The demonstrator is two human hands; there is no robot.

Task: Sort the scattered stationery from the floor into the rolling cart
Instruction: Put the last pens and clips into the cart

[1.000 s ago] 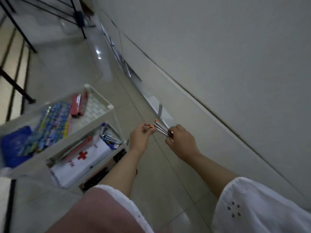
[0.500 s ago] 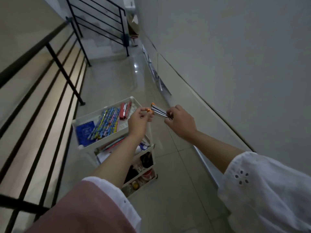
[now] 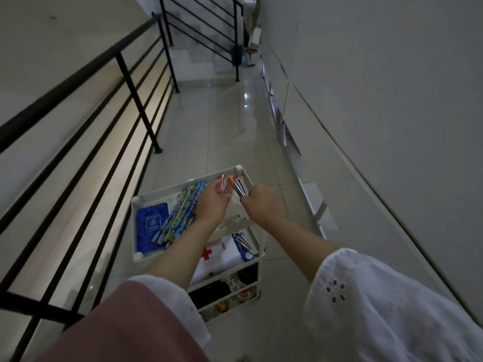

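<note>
A white rolling cart stands on the tiled floor below me. Its top tray holds a blue notebook, a bundle of patterned pencils and red items at the far corner. My right hand grips a bundle of dark pens over the tray's right side. My left hand pinches an orange-tipped pen at the bundle's far end. A white first-aid pouch and scissors lie on the middle shelf.
A black railing runs along the left, close to the cart. A white wall and baseboard close in on the right. Stairs with a second railing rise at the far end, with small containers by the wall.
The view swung from the wall down toward the cart. Both hands moved with the pen bundle from beside the cart to above its top tray.
</note>
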